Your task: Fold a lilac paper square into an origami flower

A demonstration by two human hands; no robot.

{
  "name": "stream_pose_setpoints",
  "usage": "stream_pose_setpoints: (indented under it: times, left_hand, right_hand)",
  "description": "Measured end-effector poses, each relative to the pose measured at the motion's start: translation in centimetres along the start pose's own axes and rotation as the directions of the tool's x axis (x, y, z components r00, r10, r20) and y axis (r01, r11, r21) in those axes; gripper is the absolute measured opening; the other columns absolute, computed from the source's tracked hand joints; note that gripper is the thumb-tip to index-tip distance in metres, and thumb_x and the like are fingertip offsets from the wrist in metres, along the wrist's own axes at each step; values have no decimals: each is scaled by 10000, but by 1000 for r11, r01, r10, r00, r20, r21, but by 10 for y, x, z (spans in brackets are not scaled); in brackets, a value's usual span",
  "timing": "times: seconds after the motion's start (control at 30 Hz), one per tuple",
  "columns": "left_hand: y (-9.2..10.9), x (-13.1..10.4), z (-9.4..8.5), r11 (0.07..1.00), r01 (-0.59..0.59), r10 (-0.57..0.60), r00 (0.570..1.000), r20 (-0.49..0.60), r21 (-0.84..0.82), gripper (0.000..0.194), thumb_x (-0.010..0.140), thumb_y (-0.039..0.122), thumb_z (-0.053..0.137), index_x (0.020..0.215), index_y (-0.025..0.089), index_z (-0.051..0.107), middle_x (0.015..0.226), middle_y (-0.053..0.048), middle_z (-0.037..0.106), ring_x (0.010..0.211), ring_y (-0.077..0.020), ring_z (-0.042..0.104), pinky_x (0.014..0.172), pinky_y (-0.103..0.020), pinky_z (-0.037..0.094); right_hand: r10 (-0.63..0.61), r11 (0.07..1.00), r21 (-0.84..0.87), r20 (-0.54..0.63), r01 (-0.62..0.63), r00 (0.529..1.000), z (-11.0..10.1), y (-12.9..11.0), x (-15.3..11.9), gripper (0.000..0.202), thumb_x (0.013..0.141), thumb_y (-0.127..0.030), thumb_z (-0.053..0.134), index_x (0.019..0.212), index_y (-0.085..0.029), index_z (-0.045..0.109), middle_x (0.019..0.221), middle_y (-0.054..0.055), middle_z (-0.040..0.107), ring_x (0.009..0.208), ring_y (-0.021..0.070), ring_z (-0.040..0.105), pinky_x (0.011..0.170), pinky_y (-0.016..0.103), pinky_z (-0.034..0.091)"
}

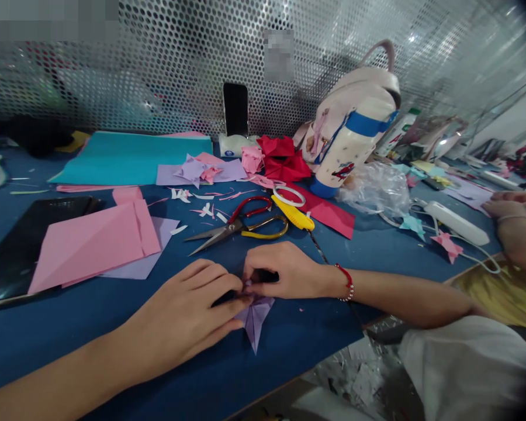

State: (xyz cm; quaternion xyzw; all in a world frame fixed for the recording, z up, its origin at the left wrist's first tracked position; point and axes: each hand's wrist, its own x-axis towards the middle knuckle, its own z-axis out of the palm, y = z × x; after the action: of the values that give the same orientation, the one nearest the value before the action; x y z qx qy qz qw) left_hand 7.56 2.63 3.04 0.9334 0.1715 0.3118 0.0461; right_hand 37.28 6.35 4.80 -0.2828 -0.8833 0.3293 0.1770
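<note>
A folded purple paper star [256, 324] lies on the blue table, partly covered by my fingers, with one long creased point toward me. My left hand [197, 307] has its fingertips on the star's left and upper part, pressing the paper. From the right, my right hand [284, 272] pinches the star's upper part between thumb and forefinger. Just beyond my hands lie open scissors [234, 227] with red and yellow handles. A yellow craft knife [294, 213] and a white tape ring [289, 196] are behind my right hand.
Pink paper sheets [100, 240] rest over a black tablet-like slab [21, 240] at left. Behind are blue-green paper [135, 158], red folded paper [284, 161], a propped phone [235, 109], a bottle [350, 146] and a backpack [355, 88]. At right are another person's hands [515, 213].
</note>
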Motion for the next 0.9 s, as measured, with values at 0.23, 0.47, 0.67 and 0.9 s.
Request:
stream_pose_setpoints:
  times: [0.23,0.47,0.67,0.9]
  left_hand:
    - [1,-2,1,999,-17,16,1000,24,30,335,1373,270,507,1271,261,826,1223,-39,815,1178,-251,719,1159,-407,523]
    - [0,-2,2,1000,-7,6,999,40,24,235,1315,238,621,1245,275,842,1211,-36,825,1178,-255,734,1155,-414,543]
    - [-3,-2,2,1000,-12,11,999,44,21,278,1322,233,577,1249,280,841,1198,-44,817,1164,-255,730,1157,-413,550]
    - [-4,-4,3,999,-30,29,998,47,26,280,1310,213,574,1296,273,848,1201,-43,799,1142,-253,720,1157,-407,548]
  right_hand:
    - [0,1000,9,-8,0,1000,1,1,-1,175,1128,-161,882,1069,-261,750,1050,-16,821,902,172,696,813,279,443]
    - [20,998,55,-45,-17,999,1,0,0,163,1107,-160,914,1048,-253,794,1042,-20,840,879,165,697,810,276,454]
    - [71,991,117,-89,-60,994,4,2,-1,104,1109,-215,978,1044,-244,902,955,-28,843,799,147,691,765,270,476]
    - [103,985,149,-105,-86,989,4,0,0,103,1091,-193,989,1016,-241,937,997,-7,879,911,174,787,834,276,540]
